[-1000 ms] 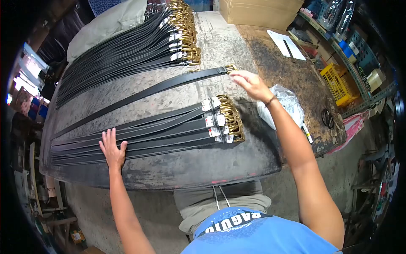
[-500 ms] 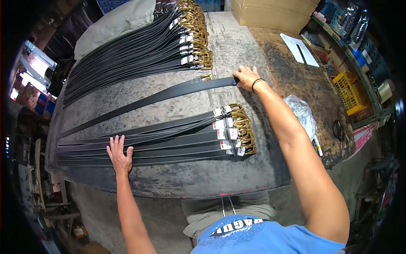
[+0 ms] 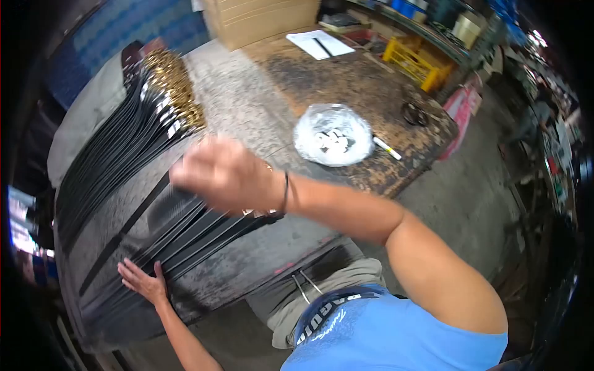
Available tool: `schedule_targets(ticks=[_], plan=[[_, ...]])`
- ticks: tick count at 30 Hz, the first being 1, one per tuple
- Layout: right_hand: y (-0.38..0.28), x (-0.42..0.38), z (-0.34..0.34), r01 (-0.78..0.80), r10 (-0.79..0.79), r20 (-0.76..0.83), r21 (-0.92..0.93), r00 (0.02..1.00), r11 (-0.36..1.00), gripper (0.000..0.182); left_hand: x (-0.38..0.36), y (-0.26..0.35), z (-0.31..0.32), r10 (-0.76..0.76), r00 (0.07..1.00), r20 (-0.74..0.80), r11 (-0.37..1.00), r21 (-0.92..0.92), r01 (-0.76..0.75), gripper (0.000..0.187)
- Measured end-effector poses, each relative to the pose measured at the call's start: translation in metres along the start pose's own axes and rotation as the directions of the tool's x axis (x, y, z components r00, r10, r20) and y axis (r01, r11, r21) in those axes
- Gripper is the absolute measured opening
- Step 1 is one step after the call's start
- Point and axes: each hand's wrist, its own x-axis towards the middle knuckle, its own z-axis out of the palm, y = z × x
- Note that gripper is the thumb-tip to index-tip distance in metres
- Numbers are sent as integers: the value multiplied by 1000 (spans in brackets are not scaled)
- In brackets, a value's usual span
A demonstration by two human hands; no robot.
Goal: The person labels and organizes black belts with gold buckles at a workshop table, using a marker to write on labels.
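Note:
My left hand (image 3: 142, 281) lies flat with fingers spread on a row of black belts (image 3: 185, 242) near the table's front edge. Raised over the buckle end of that row, my right hand (image 3: 223, 176) is smeared by motion, its fingers curled. A dark blurred strip hangs below it, which looks like the end of a single black belt (image 3: 135, 218). That belt runs toward the far left, between the near row and a larger pile of black belts (image 3: 111, 157) with gold buckles (image 3: 170, 80) and white tags. My right hand and forearm hide most of the near buckles.
On the worn table (image 3: 272, 86) to the right sits a clear plastic bag (image 3: 334, 139) with small white pieces in it, beside a white marker (image 3: 388, 148). Behind are a white paper (image 3: 318, 44), a cardboard box (image 3: 260, 21) and a yellow crate (image 3: 411, 59).
My right hand has lifted and swung left from the table, with what looks like the belt end. My left hand stays on the belt row. The view has turned right.

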Motion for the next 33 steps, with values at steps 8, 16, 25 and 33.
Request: schedule_targets(ticks=[8,16,25,33], plan=[[-54,-79,-157,-342,247,519,94,818,935,51,3,70,-80,276,957,86,784,-596,-172,35],[8,-179,-272,-427,578,601,-391,553,815,56,-62,89,-100,259,920,294,814,-579,-44,26],[9,-178,-227,-334,358,689,-176,630,926,48,-49,38,-99,307,910,278,929,-295,-223,94],[132,-181,-225,-500,710,572,-510,411,700,16,-56,188,-123,194,948,251,691,-721,49,49]])
